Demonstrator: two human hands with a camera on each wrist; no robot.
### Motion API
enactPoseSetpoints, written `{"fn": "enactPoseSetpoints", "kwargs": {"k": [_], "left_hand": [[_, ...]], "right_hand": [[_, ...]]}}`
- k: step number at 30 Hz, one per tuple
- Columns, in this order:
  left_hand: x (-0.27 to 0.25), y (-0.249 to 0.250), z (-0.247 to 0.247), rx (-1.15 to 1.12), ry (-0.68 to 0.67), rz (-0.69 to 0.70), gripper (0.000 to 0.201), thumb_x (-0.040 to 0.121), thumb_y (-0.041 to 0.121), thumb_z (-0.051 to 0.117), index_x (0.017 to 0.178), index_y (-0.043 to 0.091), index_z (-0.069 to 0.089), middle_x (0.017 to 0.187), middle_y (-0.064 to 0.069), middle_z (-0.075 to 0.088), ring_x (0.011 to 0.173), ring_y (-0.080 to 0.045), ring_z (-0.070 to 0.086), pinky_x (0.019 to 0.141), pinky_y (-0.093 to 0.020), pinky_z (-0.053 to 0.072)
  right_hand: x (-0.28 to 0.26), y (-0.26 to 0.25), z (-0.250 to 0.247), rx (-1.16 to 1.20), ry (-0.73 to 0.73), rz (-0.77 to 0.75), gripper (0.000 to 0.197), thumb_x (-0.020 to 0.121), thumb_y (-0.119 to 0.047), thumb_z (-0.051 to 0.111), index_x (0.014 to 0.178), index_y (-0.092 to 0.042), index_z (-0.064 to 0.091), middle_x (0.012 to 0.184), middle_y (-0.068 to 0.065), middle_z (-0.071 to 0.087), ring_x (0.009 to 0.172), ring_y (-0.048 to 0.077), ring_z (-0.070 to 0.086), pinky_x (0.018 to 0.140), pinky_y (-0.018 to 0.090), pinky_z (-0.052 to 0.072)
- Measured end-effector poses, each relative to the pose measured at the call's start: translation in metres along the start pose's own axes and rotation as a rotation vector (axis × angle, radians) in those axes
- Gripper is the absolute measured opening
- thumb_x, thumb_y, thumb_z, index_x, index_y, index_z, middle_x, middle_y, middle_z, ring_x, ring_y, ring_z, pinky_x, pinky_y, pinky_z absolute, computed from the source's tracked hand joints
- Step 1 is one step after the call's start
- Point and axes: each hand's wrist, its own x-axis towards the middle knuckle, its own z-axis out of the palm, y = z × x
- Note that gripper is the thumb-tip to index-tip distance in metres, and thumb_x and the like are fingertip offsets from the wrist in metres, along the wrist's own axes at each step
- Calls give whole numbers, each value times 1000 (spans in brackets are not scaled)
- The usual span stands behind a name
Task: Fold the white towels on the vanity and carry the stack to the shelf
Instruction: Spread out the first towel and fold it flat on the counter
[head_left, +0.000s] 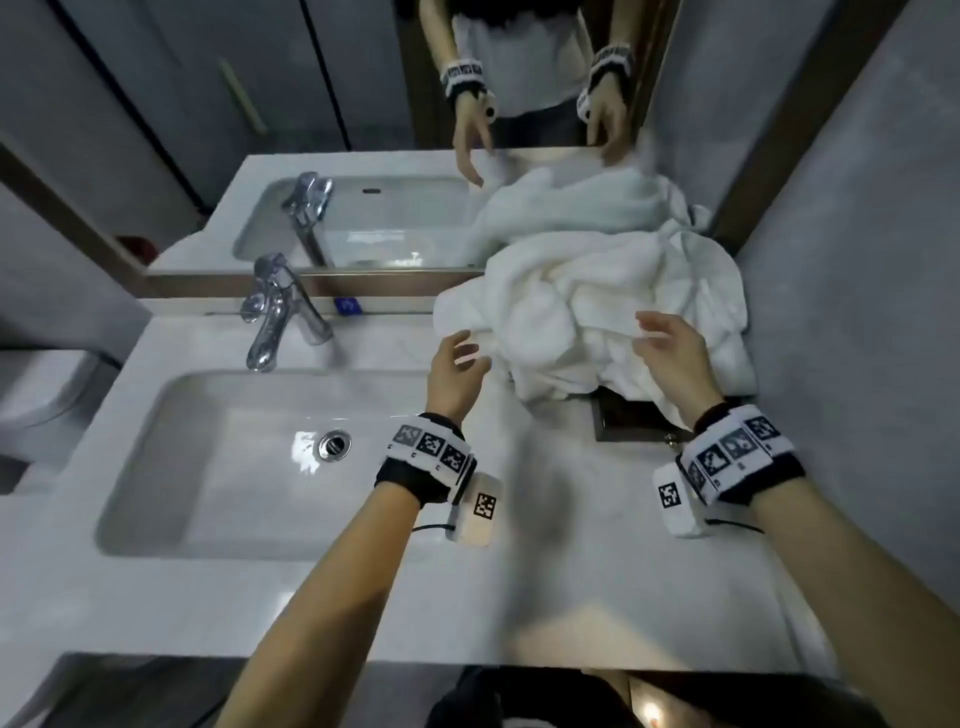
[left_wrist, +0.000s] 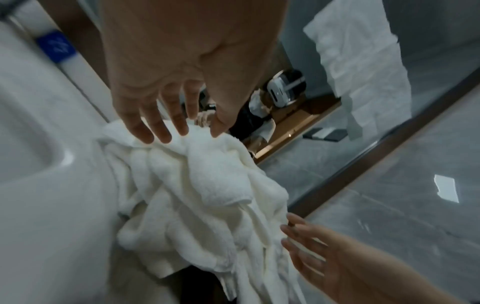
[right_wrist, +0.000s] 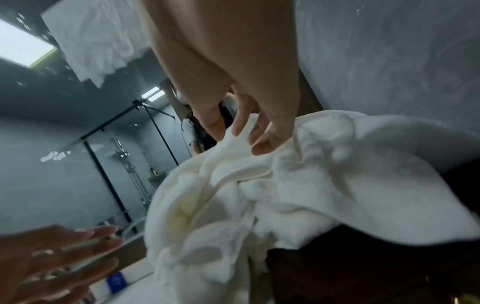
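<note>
A crumpled heap of white towels (head_left: 597, 317) lies at the back right of the vanity top (head_left: 571, 545), against the mirror and the right wall. My left hand (head_left: 460, 364) hovers at the heap's left edge with fingers spread and holds nothing; the left wrist view shows its fingertips (left_wrist: 166, 131) just over the towels (left_wrist: 197, 195). My right hand (head_left: 670, 343) reaches over the heap's front, fingers relaxed. In the right wrist view its fingertips (right_wrist: 262, 144) touch a raised fold of the towels (right_wrist: 285, 195) without closing on it.
A white sink basin (head_left: 156, 467) with a chrome faucet (head_left: 275, 317) takes up the vanity's left half. A dark brown box (head_left: 623, 421) sits partly under the towels. The mirror (head_left: 363, 156) runs behind, and a grey wall (head_left: 857, 260) closes in the right side.
</note>
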Motion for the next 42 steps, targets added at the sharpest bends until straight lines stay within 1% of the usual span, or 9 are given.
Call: {"fn": "enactPoseSetpoints", "kwargs": {"k": [6,10,15,20,24,27,30,37,42], "left_hand": [[42,23,43,267,-70,-151,87,79,38,71,142,1,22,138,-14,48,125,-30,50,102,-34,43],[61,36,60,288,-28,-215,95,74,48,73,138,-4,26,135,-18,50,122,-34,51,101,-44,47],[73,47,58,260,84,-86,54,85,38,59,123,-1,52,124,-19,60,114,-34,57,98,-45,47],[70,85,29,31,123,107,34,91,20,46,115,0,58,108,-14,64,91,-21,58,75,-30,49],[53,122,13,-58,97,163,33,95,12,40,124,3,53,114,-13,63,102,-26,60,88,-38,51],[31,148,11,-139,54,221,26,95,10,42,119,7,53,121,-15,62,112,-29,60,98,-43,50],[10,172,5,-190,2,262,25,95,14,45,117,8,56,109,-8,66,99,-22,64,87,-36,54],[-23,191,-9,-270,-107,256,32,95,19,48,120,1,58,90,-3,66,75,-12,64,58,-21,52],[-32,175,-15,-377,-298,138,33,94,22,48,119,2,58,101,-14,61,92,-25,60,74,-37,50]], "right_hand": [[46,-3,-5,-201,-39,64,72,79,-9,71,140,-6,31,138,12,45,121,26,49,92,27,42],[69,-10,1,-110,-63,47,86,75,-14,76,142,-8,23,143,8,44,129,21,44,96,23,36],[88,-24,1,-199,-94,45,49,83,-27,69,123,-6,52,123,11,61,115,25,56,92,32,46],[97,-53,-14,-150,-29,-29,54,93,-31,53,139,-6,38,140,13,47,129,27,44,100,30,35],[91,-89,-33,45,59,-95,47,92,-26,53,134,-8,44,132,9,53,118,22,52,99,29,43],[75,-122,-42,189,105,-172,32,92,-23,54,122,-13,51,106,-5,60,90,5,59,71,10,48],[55,-153,-50,341,112,-206,18,92,-23,55,109,-19,51,92,-12,59,68,-12,59,56,6,47],[9,-179,-52,451,-2,-179,24,96,-22,46,108,-8,61,89,0,70,79,8,68,64,20,53],[-1,-158,-50,416,-94,-121,24,97,-21,41,90,-15,63,80,-4,70,71,4,67,64,20,53]]}}
